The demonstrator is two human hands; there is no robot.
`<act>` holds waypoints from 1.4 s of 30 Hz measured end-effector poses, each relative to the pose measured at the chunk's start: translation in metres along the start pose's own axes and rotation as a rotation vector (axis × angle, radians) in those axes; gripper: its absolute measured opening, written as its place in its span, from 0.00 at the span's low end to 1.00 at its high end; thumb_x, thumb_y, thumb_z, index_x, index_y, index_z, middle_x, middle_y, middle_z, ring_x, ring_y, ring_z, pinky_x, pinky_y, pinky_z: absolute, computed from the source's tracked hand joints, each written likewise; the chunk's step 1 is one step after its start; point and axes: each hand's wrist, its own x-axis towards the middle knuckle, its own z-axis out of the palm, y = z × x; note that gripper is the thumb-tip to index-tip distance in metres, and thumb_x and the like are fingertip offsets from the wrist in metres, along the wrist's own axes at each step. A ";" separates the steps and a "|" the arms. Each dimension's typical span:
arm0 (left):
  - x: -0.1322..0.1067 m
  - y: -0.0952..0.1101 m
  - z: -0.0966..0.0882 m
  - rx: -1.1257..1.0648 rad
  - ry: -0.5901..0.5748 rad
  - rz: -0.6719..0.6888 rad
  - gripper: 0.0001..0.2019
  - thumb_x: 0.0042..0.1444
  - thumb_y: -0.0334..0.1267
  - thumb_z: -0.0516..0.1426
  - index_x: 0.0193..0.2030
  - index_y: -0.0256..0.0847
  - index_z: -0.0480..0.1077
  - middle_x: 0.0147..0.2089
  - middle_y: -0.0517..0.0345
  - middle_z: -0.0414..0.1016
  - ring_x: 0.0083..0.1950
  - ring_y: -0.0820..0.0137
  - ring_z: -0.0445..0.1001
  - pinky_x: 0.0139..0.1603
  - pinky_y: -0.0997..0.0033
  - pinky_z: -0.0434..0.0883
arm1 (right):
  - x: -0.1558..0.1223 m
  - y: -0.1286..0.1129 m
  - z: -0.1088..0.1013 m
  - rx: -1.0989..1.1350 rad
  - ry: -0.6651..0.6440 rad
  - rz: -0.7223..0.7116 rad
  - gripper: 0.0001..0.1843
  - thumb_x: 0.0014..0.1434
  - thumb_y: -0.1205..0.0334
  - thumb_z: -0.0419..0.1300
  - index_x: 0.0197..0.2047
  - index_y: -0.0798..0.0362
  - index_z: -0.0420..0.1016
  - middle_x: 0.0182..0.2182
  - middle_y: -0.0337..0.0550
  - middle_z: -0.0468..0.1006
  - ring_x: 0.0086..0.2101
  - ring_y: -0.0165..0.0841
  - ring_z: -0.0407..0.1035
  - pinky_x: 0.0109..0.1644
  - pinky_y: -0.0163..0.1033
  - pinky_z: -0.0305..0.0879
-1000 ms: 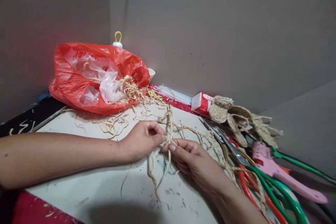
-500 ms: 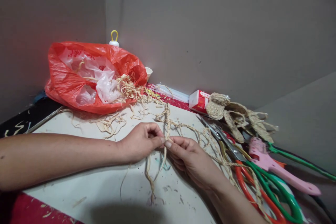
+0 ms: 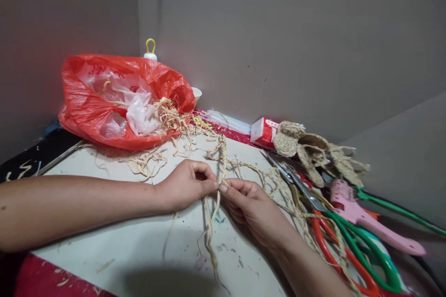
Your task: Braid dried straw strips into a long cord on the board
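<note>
A braid of pale, straw-like fibre (image 3: 222, 155) runs away from me over the white board (image 3: 139, 250). My left hand (image 3: 191, 183) pinches it at its near end, thumb against curled fingers. Right beside it, my right hand (image 3: 245, 202) also pinches the braid, and the two thumbs almost meet. Loose fibre strands (image 3: 209, 236) hang from between the hands toward me. More of the narrow braided cord (image 3: 256, 167) trails off to the right, past my right hand. The fingertips cover the exact crossing of the strands.
A red plastic bag (image 3: 83, 116) spills raw fibre (image 3: 169, 113) at the back left. To the right lie green- and orange-handled scissors (image 3: 369, 250), a pink glue gun (image 3: 372, 225) and a woven fibre piece (image 3: 289, 139). A red-and-white box (image 3: 265, 132) stands by the wall.
The loose strands below the hands have swung right and now hang closer together. Both hands keep their pinch in nearly the same place.
</note>
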 end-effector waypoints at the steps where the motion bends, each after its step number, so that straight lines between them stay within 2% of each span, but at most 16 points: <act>1: 0.001 0.000 0.000 -0.041 -0.004 -0.031 0.06 0.45 0.34 0.61 0.25 0.35 0.68 0.23 0.63 0.67 0.25 0.78 0.63 0.29 0.76 0.61 | 0.000 0.000 0.000 0.003 0.001 0.002 0.22 0.52 0.49 0.64 0.20 0.53 0.60 0.13 0.27 0.50 0.16 0.21 0.40 0.19 0.33 0.34; 5: 0.004 0.003 -0.002 -0.211 -0.076 -0.166 0.11 0.42 0.36 0.64 0.25 0.35 0.65 0.22 0.61 0.69 0.23 0.78 0.65 0.28 0.75 0.63 | -0.001 -0.003 0.000 0.017 -0.031 0.023 0.19 0.53 0.50 0.64 0.23 0.54 0.65 0.13 0.26 0.50 0.16 0.22 0.38 0.18 0.33 0.33; 8: 0.008 0.006 -0.007 -0.300 -0.165 -0.253 0.15 0.42 0.37 0.65 0.32 0.37 0.64 0.24 0.60 0.72 0.25 0.76 0.69 0.28 0.75 0.65 | -0.002 -0.006 0.000 0.023 -0.061 0.029 0.17 0.53 0.50 0.63 0.27 0.55 0.69 0.12 0.26 0.50 0.15 0.22 0.38 0.18 0.33 0.33; 10: 0.012 0.007 -0.011 -0.323 -0.239 -0.299 0.16 0.43 0.38 0.66 0.35 0.38 0.64 0.25 0.59 0.73 0.26 0.75 0.70 0.29 0.74 0.67 | -0.003 -0.008 0.000 0.031 -0.076 0.025 0.16 0.54 0.50 0.62 0.28 0.56 0.70 0.12 0.26 0.50 0.15 0.21 0.39 0.18 0.33 0.34; 13: 0.017 0.008 -0.015 -0.313 -0.348 -0.350 0.16 0.42 0.40 0.66 0.33 0.36 0.66 0.27 0.57 0.73 0.26 0.76 0.70 0.27 0.76 0.66 | -0.004 -0.009 -0.001 0.037 -0.091 0.027 0.16 0.54 0.50 0.62 0.28 0.55 0.69 0.12 0.26 0.50 0.15 0.21 0.39 0.18 0.32 0.34; 16: 0.020 0.009 -0.017 -0.292 -0.397 -0.400 0.15 0.41 0.40 0.67 0.31 0.35 0.67 0.27 0.57 0.73 0.23 0.79 0.68 0.25 0.78 0.65 | -0.004 -0.010 0.000 0.020 -0.085 0.037 0.16 0.54 0.50 0.62 0.27 0.55 0.68 0.12 0.25 0.50 0.15 0.21 0.39 0.17 0.31 0.34; 25: 0.027 0.014 -0.020 -0.202 -0.391 -0.366 0.10 0.41 0.34 0.64 0.28 0.35 0.68 0.23 0.59 0.72 0.20 0.80 0.64 0.20 0.81 0.60 | -0.004 -0.008 -0.002 -0.038 -0.087 0.016 0.15 0.56 0.51 0.61 0.29 0.55 0.69 0.12 0.26 0.51 0.15 0.22 0.39 0.18 0.32 0.34; 30: 0.031 0.013 -0.023 -0.166 -0.407 -0.410 0.09 0.40 0.33 0.64 0.27 0.35 0.68 0.24 0.58 0.73 0.20 0.79 0.65 0.18 0.81 0.60 | -0.003 -0.007 -0.001 -0.106 -0.061 -0.011 0.15 0.56 0.50 0.61 0.30 0.55 0.71 0.14 0.27 0.52 0.16 0.23 0.41 0.18 0.32 0.36; 36: 0.030 0.014 -0.020 -0.184 -0.406 -0.382 0.10 0.39 0.32 0.63 0.26 0.37 0.65 0.23 0.59 0.72 0.19 0.80 0.63 0.16 0.83 0.57 | -0.003 -0.007 -0.001 -0.141 -0.067 -0.032 0.15 0.57 0.51 0.60 0.33 0.56 0.73 0.15 0.27 0.51 0.17 0.23 0.39 0.19 0.32 0.36; 42: 0.032 0.013 -0.023 -0.172 -0.438 -0.429 0.11 0.38 0.33 0.65 0.26 0.35 0.67 0.21 0.60 0.71 0.20 0.79 0.66 0.18 0.82 0.62 | -0.004 -0.009 0.000 -0.163 -0.086 -0.019 0.16 0.57 0.49 0.59 0.33 0.56 0.72 0.15 0.27 0.52 0.16 0.23 0.40 0.20 0.33 0.37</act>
